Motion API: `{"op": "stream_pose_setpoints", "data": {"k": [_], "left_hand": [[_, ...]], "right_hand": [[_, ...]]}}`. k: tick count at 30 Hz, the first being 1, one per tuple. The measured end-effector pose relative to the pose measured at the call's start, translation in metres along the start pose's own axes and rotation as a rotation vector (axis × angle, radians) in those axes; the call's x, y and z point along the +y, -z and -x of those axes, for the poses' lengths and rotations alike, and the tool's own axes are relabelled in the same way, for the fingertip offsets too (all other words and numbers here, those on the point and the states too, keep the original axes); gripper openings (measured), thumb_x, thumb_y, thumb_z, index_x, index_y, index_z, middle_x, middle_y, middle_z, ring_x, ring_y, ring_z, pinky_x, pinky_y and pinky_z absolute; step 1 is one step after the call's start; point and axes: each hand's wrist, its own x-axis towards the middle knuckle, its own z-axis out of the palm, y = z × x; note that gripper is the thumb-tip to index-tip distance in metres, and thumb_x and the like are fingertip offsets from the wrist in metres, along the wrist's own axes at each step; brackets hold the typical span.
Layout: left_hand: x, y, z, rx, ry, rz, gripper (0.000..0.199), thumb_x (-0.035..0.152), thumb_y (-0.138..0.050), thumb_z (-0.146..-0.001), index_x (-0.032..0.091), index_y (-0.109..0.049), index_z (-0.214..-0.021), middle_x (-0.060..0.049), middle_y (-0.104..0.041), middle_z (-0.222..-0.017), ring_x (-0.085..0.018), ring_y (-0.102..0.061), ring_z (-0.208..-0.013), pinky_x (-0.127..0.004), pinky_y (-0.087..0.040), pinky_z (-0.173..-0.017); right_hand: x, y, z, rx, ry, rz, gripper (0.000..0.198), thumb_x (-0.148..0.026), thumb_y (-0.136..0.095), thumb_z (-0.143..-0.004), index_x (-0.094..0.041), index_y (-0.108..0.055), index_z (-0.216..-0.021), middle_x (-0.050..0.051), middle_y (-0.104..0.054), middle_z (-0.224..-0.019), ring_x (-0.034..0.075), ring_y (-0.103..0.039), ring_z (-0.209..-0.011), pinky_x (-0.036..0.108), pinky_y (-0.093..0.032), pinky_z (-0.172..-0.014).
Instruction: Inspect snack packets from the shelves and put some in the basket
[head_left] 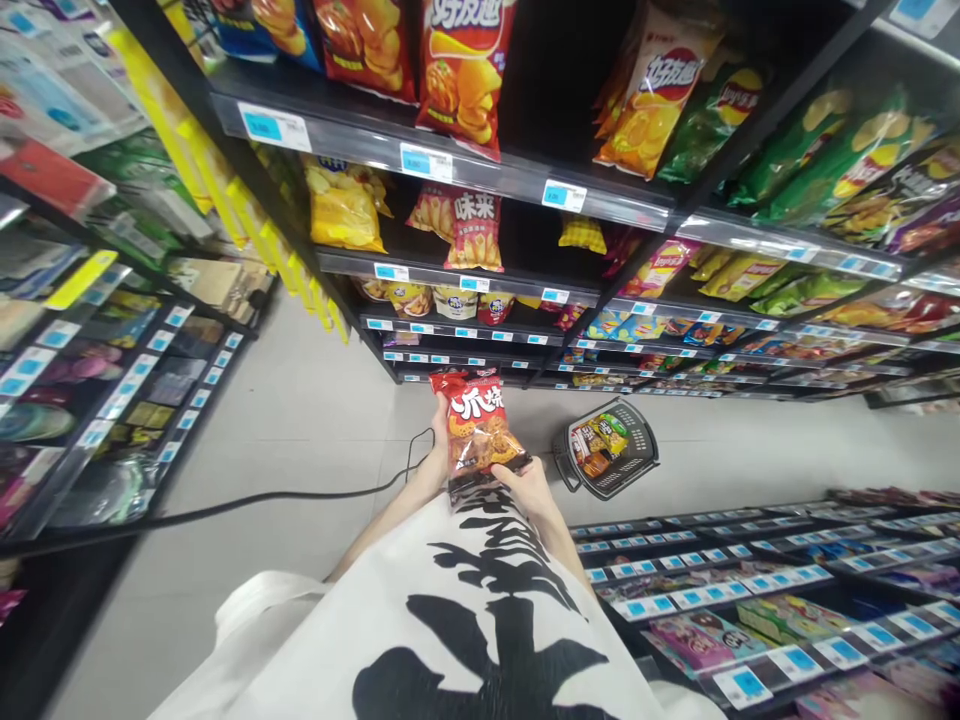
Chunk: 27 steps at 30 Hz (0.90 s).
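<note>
A red and brown snack bag (484, 425) with white lettering is held upright in front of my chest, its printed face toward me. My left hand (441, 425) grips the bag's left edge, with the fingers mostly hidden behind it. At the lower right corner, my right hand (523, 482) pinches the bag with the thumb lying on its front. To the right on the floor stands a dark shopping basket (641, 440), holding several snack packets (600, 440) in yellow, green and red.
Ahead, dark shelves carry several chip bags (465, 75) above blue and white price tags (426, 162). More shelving (720, 590) runs along the lower right, and another rack (97, 430) stands at left. A black cable (285, 495) crosses the grey floor (300, 420).
</note>
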Motion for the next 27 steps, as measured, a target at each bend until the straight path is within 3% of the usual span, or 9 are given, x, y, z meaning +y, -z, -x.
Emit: {"op": "stream_pose_setpoints", "data": {"k": [10,15,27], "left_hand": [[-0.002,0.012,-0.006,-0.045,-0.013,0.023,0.081,0.081,-0.046,-0.081,0.017,-0.065,-0.128,-0.016,-0.077,-0.105,-0.043,-0.071,-0.105,-0.057,-0.057,-0.087],[0.000,0.011,-0.005,-0.017,-0.014,0.018,0.082,0.081,-0.046,-0.080,0.017,-0.066,-0.126,-0.016,-0.078,-0.102,-0.042,-0.072,-0.101,-0.056,-0.058,-0.084],[0.000,0.006,0.002,-0.033,-0.010,0.043,0.083,0.084,-0.045,-0.079,0.019,-0.065,-0.128,-0.014,-0.079,-0.094,-0.038,-0.074,-0.096,-0.053,-0.059,-0.082]], "right_hand": [[-0.005,-0.004,0.000,0.030,-0.008,0.013,0.034,-0.041,-0.089,-0.067,-0.014,-0.080,-0.083,0.008,-0.078,-0.082,0.024,-0.073,-0.068,0.038,-0.065,-0.068],[0.000,-0.003,-0.001,0.035,-0.019,0.017,0.035,-0.042,-0.089,-0.067,-0.014,-0.080,-0.086,0.008,-0.078,-0.083,0.022,-0.072,-0.061,0.038,-0.065,-0.067],[-0.004,-0.004,0.001,0.026,-0.022,0.019,0.042,-0.043,-0.091,-0.064,-0.013,-0.080,-0.092,0.008,-0.079,-0.087,0.023,-0.074,-0.067,0.039,-0.065,-0.071]]}}
